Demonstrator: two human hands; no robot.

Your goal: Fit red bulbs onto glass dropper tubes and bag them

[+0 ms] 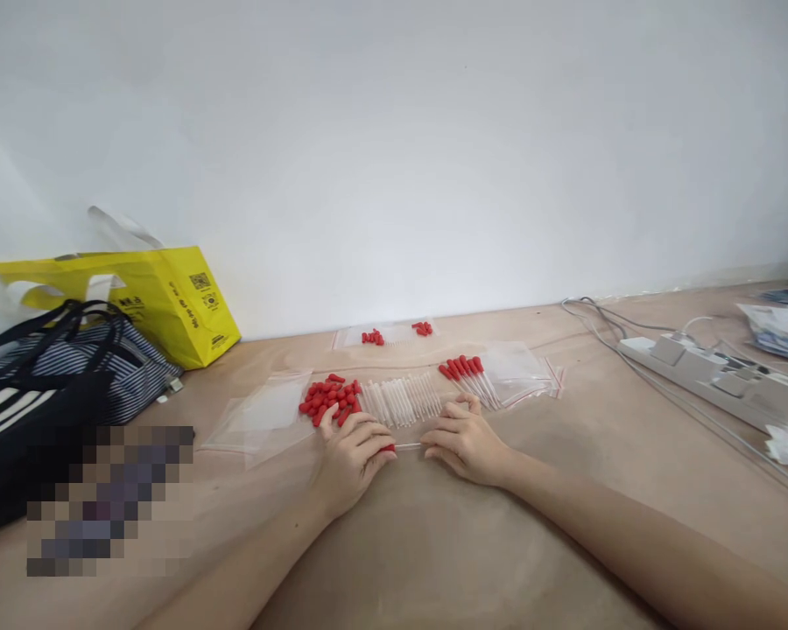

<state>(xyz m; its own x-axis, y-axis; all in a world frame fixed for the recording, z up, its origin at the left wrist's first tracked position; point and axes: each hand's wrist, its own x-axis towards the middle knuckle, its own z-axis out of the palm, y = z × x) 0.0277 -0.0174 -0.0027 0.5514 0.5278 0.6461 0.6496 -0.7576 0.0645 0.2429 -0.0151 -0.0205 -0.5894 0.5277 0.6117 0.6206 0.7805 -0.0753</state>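
My left hand (351,451) and my right hand (463,442) rest on the tan tabletop (433,542), facing each other. Between them lies a clear thin tube (407,446). My left fingertips pinch a red rubber cap (387,448) at one end; my right fingertips hold the other end. Just beyond my hands lie a heap of loose red caps (330,398), a row of bare clear tubes (402,398) and several tubes fitted with red caps (467,372).
Clear zip bags (263,416) lie left and right of the parts; two small bags with red caps (394,332) sit by the wall. A yellow bag (164,297) and striped bag (59,376) stand left. A power strip (715,376) with cables lies right.
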